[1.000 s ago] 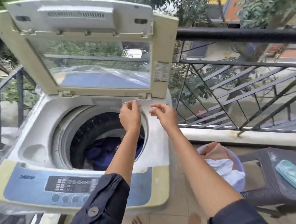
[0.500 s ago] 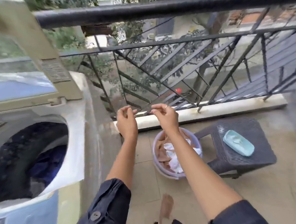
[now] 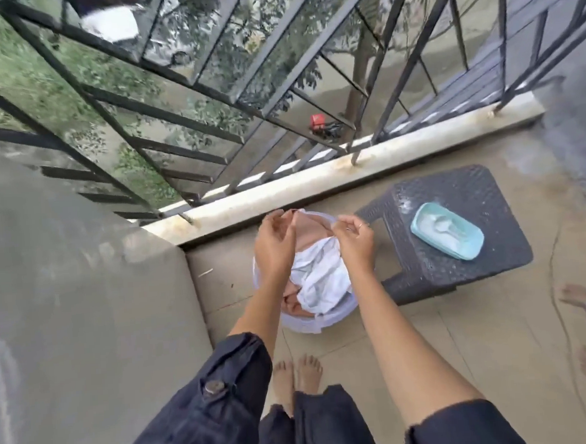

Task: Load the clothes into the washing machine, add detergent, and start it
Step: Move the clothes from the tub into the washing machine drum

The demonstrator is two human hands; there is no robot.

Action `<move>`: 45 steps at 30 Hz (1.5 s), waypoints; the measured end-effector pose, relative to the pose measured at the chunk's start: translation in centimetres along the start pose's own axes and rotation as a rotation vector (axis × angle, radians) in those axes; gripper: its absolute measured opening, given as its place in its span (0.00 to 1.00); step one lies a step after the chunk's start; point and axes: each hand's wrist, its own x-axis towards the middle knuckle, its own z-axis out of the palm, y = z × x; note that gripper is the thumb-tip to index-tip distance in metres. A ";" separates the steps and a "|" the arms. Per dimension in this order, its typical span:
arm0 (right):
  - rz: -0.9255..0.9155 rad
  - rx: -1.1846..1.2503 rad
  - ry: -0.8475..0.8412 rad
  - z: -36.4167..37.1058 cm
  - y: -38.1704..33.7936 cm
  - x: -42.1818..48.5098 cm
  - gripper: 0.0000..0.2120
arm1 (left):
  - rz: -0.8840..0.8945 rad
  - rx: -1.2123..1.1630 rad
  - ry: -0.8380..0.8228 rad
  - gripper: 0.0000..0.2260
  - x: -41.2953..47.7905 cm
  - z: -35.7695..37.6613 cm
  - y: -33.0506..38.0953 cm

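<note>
Looks like loading: person is going for the next garment.
Stool is standing beside basin; clothes are lying heaped in it; left hand and right hand are hovering over them, fingers half-curled, can't tell if pinching anything; detergent tub is sitting on stool. Next move is needing a full grab on cloth.

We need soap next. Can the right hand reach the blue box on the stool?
Probably yes. The box lies on the stool just beside the right hand, with nothing between them.
</note>
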 end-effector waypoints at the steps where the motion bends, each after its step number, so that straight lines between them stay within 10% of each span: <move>1: 0.015 -0.012 0.013 0.0 2.0 1.2 0.08 | 0.016 0.019 -0.026 0.15 0.9 1.6 -1.6; 17: 0.125 -0.544 -0.032 5.0 29.9 13.5 0.38 | 0.066 0.742 -0.288 0.26 10.3 17.0 -25.6; 20: 0.094 -0.612 0.064 5.4 30.8 14.1 0.24 | 0.110 0.733 -0.202 0.18 11.0 17.7 -26.2; 45: 0.134 0.179 0.198 0.0 3.0 1.8 0.15 | -0.117 -0.008 -0.019 0.24 -0.7 4.8 -4.1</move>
